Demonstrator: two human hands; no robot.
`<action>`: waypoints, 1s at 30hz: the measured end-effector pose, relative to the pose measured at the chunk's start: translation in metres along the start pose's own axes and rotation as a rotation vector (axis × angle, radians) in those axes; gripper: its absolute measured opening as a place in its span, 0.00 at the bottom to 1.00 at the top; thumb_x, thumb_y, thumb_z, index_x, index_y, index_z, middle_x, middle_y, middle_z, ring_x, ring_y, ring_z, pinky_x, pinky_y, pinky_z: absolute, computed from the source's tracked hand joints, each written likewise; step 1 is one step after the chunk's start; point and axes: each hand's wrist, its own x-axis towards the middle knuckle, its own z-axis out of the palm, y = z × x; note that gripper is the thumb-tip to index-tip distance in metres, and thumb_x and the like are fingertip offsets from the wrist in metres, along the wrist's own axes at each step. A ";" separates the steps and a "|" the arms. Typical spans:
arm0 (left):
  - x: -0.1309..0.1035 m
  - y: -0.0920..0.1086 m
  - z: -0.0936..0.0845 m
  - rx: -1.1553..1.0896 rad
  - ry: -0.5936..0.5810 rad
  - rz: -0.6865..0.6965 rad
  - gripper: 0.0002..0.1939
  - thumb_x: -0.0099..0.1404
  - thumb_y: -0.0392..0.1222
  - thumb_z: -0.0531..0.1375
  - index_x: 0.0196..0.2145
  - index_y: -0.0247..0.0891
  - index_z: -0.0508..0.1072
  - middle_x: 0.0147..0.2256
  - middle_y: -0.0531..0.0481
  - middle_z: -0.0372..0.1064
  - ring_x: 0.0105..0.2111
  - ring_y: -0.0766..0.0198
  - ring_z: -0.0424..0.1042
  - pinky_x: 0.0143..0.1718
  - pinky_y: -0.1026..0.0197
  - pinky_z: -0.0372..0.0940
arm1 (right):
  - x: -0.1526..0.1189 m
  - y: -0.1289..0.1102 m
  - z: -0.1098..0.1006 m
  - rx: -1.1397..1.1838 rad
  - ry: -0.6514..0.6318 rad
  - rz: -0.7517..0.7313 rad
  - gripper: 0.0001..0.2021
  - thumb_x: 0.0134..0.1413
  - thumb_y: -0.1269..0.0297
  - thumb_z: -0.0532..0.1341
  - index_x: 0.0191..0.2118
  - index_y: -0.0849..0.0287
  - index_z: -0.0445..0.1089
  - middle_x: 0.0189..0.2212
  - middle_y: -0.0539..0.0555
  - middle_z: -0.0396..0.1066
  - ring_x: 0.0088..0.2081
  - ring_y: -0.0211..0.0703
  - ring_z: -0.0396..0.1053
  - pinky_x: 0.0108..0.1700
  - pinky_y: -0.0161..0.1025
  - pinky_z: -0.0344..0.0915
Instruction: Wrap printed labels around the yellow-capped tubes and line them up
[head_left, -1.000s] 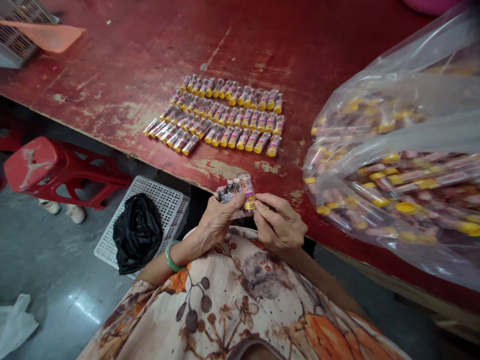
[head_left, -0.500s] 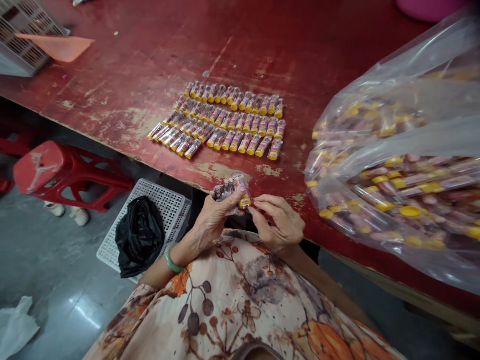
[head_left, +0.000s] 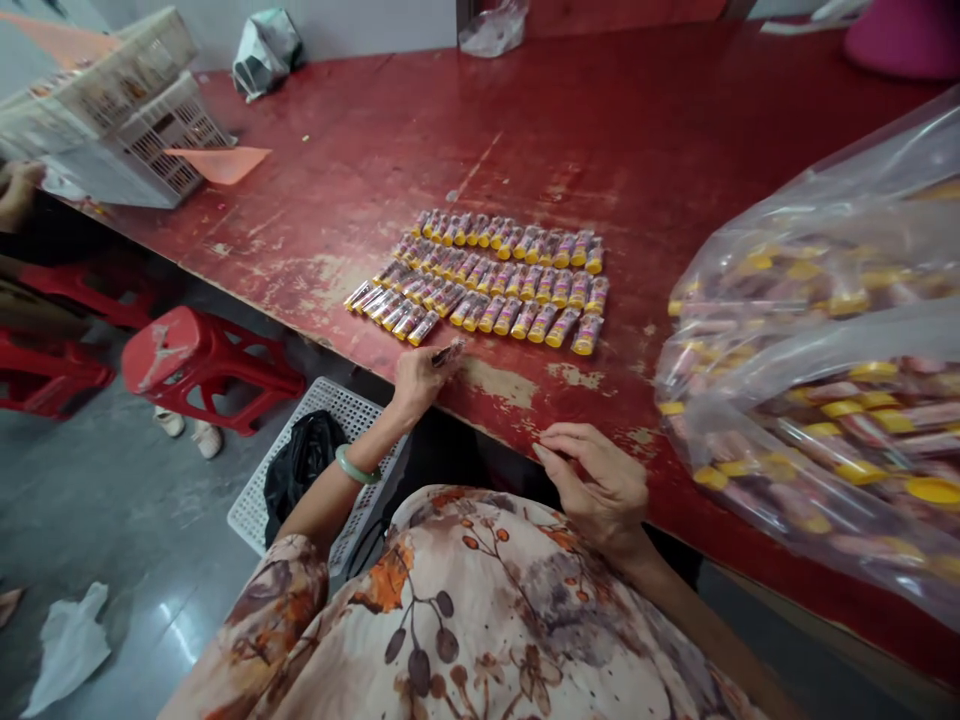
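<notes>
The left hand (head_left: 417, 382) is closed on a small packet (head_left: 450, 352) at the tabletop's (head_left: 637, 150) near edge, beside the yellow-ended tubes (head_left: 491, 314). The right hand (head_left: 600, 482) is half curled near this edge; whether it holds something, I cannot tell.

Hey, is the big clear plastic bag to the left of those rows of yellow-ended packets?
No, the plastic bag is to the right of the rows of packets.
</notes>
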 end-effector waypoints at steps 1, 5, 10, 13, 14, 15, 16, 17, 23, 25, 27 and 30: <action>0.007 -0.002 -0.001 0.090 0.017 0.009 0.17 0.60 0.50 0.61 0.22 0.33 0.74 0.18 0.55 0.54 0.22 0.68 0.54 0.26 0.62 0.46 | 0.000 0.000 0.000 0.000 -0.002 -0.001 0.05 0.52 0.76 0.62 0.33 0.59 0.73 0.30 0.54 0.74 0.31 0.40 0.73 0.34 0.37 0.71; 0.024 -0.004 -0.003 0.353 0.123 0.021 0.10 0.60 0.45 0.62 0.27 0.36 0.76 0.26 0.49 0.64 0.27 0.62 0.60 0.29 0.60 0.49 | 0.001 0.002 -0.003 -0.006 -0.011 -0.004 0.05 0.52 0.75 0.62 0.33 0.59 0.72 0.30 0.53 0.74 0.31 0.40 0.73 0.33 0.36 0.71; 0.032 -0.008 -0.004 0.449 0.153 0.002 0.09 0.64 0.43 0.58 0.31 0.37 0.76 0.34 0.41 0.69 0.31 0.58 0.64 0.32 0.58 0.53 | 0.001 0.007 0.000 0.003 -0.032 -0.003 0.05 0.52 0.75 0.61 0.32 0.58 0.72 0.29 0.53 0.74 0.30 0.40 0.73 0.32 0.36 0.71; 0.030 -0.014 -0.006 0.411 0.181 0.031 0.09 0.64 0.42 0.57 0.31 0.37 0.76 0.34 0.42 0.70 0.31 0.58 0.66 0.32 0.59 0.54 | 0.002 0.006 -0.003 -0.016 -0.028 -0.006 0.06 0.53 0.75 0.60 0.32 0.58 0.72 0.28 0.53 0.73 0.29 0.39 0.72 0.31 0.35 0.71; 0.028 -0.016 -0.006 0.379 0.210 0.050 0.08 0.63 0.41 0.58 0.31 0.37 0.76 0.34 0.43 0.70 0.31 0.59 0.66 0.32 0.59 0.55 | 0.003 0.004 -0.007 -0.028 -0.031 -0.013 0.06 0.53 0.76 0.60 0.32 0.59 0.71 0.28 0.53 0.73 0.29 0.38 0.72 0.31 0.35 0.71; 0.025 -0.017 -0.007 0.331 0.254 0.071 0.08 0.63 0.41 0.58 0.31 0.37 0.76 0.33 0.43 0.71 0.31 0.59 0.66 0.32 0.59 0.55 | 0.005 0.002 -0.014 -0.047 -0.035 -0.025 0.06 0.54 0.76 0.60 0.32 0.59 0.71 0.28 0.53 0.73 0.29 0.38 0.72 0.31 0.34 0.71; 0.023 -0.016 -0.008 0.268 0.318 0.087 0.07 0.61 0.40 0.59 0.31 0.37 0.76 0.33 0.44 0.71 0.31 0.59 0.66 0.32 0.59 0.56 | 0.008 0.000 -0.024 -0.082 -0.040 -0.037 0.06 0.54 0.77 0.60 0.32 0.59 0.71 0.29 0.53 0.73 0.29 0.37 0.72 0.31 0.34 0.71; 0.020 -0.014 -0.009 0.167 0.401 0.095 0.06 0.60 0.40 0.60 0.31 0.37 0.77 0.32 0.44 0.71 0.31 0.60 0.67 0.33 0.59 0.58 | 0.011 0.000 -0.038 -0.142 -0.036 -0.045 0.06 0.53 0.76 0.61 0.32 0.59 0.71 0.29 0.53 0.74 0.30 0.38 0.73 0.32 0.35 0.71; -0.013 0.025 -0.003 -0.841 0.303 -0.333 0.15 0.50 0.46 0.69 0.31 0.35 0.73 0.23 0.54 0.68 0.20 0.69 0.65 0.21 0.66 0.60 | 0.032 0.050 -0.158 -0.742 0.210 0.125 0.05 0.52 0.73 0.62 0.31 0.55 0.73 0.27 0.51 0.74 0.31 0.42 0.73 0.35 0.42 0.70; -0.033 0.041 0.007 -1.030 0.061 -0.517 0.17 0.47 0.45 0.70 0.31 0.34 0.72 0.22 0.53 0.69 0.19 0.69 0.67 0.20 0.68 0.62 | 0.038 0.091 -0.186 -0.761 0.095 0.141 0.04 0.51 0.70 0.63 0.27 0.56 0.74 0.24 0.50 0.73 0.28 0.41 0.72 0.29 0.40 0.66; -0.051 0.053 0.020 -1.152 -0.100 -0.613 0.17 0.48 0.45 0.70 0.32 0.33 0.72 0.23 0.51 0.71 0.20 0.67 0.70 0.22 0.66 0.67 | 0.046 0.133 -0.192 -0.710 -0.038 0.144 0.11 0.50 0.63 0.65 0.20 0.58 0.72 0.17 0.49 0.69 0.22 0.36 0.71 0.24 0.35 0.59; -0.070 0.060 0.035 -1.259 -0.329 -0.644 0.18 0.49 0.44 0.70 0.34 0.30 0.73 0.26 0.45 0.74 0.23 0.62 0.74 0.27 0.61 0.72 | 0.060 0.173 -0.172 -0.586 -0.140 0.110 0.23 0.49 0.56 0.66 0.10 0.61 0.64 0.08 0.47 0.57 0.15 0.31 0.65 0.21 0.35 0.46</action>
